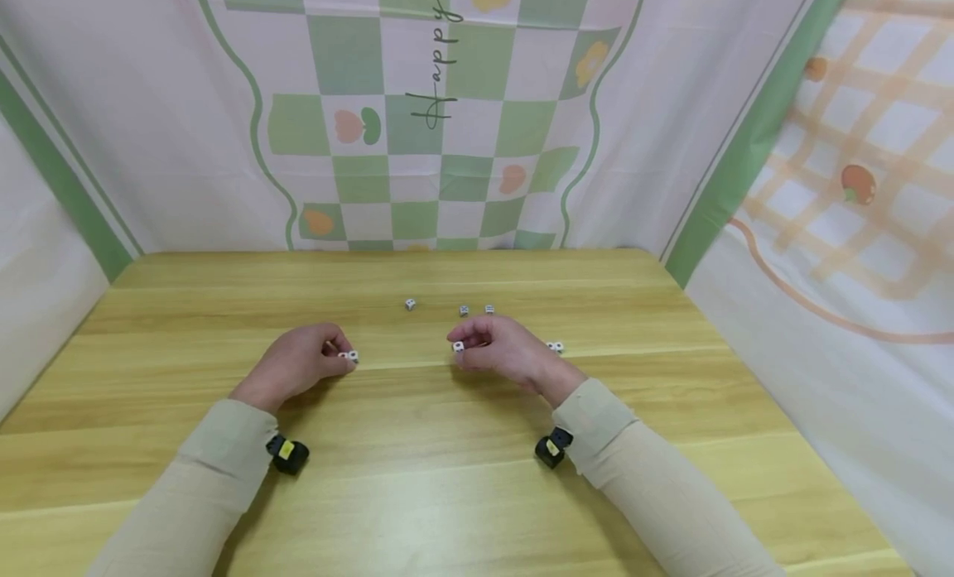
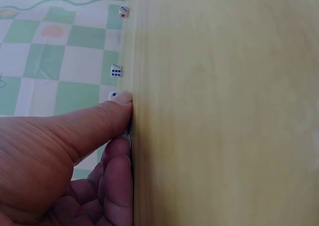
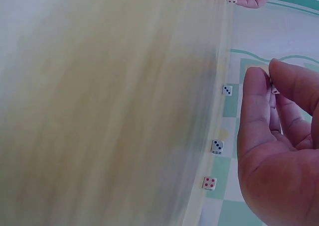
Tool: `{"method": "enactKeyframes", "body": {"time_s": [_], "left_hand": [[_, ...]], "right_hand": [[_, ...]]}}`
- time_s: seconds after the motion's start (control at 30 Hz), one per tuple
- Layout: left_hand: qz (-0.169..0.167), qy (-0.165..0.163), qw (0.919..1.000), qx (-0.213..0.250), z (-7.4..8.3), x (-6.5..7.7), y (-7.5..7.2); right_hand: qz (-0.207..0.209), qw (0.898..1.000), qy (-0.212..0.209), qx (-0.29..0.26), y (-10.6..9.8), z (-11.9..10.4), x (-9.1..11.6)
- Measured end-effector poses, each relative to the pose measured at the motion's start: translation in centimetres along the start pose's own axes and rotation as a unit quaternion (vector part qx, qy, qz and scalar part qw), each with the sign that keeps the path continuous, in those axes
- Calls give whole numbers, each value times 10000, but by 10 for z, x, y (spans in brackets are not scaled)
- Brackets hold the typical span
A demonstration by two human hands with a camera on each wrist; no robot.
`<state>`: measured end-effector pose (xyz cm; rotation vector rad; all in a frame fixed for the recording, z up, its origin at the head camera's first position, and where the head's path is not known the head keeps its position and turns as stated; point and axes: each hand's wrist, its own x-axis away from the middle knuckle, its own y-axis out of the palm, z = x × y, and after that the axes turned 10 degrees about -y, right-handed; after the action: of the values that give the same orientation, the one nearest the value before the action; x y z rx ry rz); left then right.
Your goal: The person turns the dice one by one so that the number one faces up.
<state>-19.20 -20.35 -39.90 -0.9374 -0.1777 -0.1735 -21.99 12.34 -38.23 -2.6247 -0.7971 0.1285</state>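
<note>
At the left of the table my left hand [image 1: 301,362] pinches a small white die [image 1: 344,357] low at the tabletop, and a second die [image 1: 354,357] sits right beside it. In the left wrist view the thumb [image 2: 94,129] covers most of the die. My right hand [image 1: 510,353] holds another white die [image 1: 458,347] between thumb and fingertips. It is raised off the wood, and the right wrist view shows only a sliver of this die [image 3: 275,89].
Beyond the hands lie three loose dice: a left one [image 1: 410,305], a middle one [image 1: 464,310] and a right one [image 1: 489,310]. Two adjoining dice [image 1: 559,347] rest behind the right wrist. A patterned cloth [image 1: 417,171] hangs at the wooden table's [image 1: 417,478] far edge.
</note>
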Motion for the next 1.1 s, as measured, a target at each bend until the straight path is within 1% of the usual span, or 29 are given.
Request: {"method": "enactKeyframes", "body": {"time_s": [0.17, 0.33, 0.7, 0.87, 1.1], "left_hand": [[-20, -21, 10000, 8, 0, 0, 0], [-45, -60, 10000, 65, 2, 2, -1], [-10, 56, 10000, -2, 1, 1, 1], [-13, 96, 10000, 6, 1, 3, 2], [-36, 86, 10000, -14, 2, 4, 2]], "right_hand": [[-46, 9999, -89, 123, -2, 0, 4], [0, 9997, -111, 240, -5, 1, 9], [-4, 9989, -103, 456, -16, -1, 22], [-45, 9990, -191, 400, -22, 0, 29], [-58, 9994, -159, 316, -28, 1, 39]]}}
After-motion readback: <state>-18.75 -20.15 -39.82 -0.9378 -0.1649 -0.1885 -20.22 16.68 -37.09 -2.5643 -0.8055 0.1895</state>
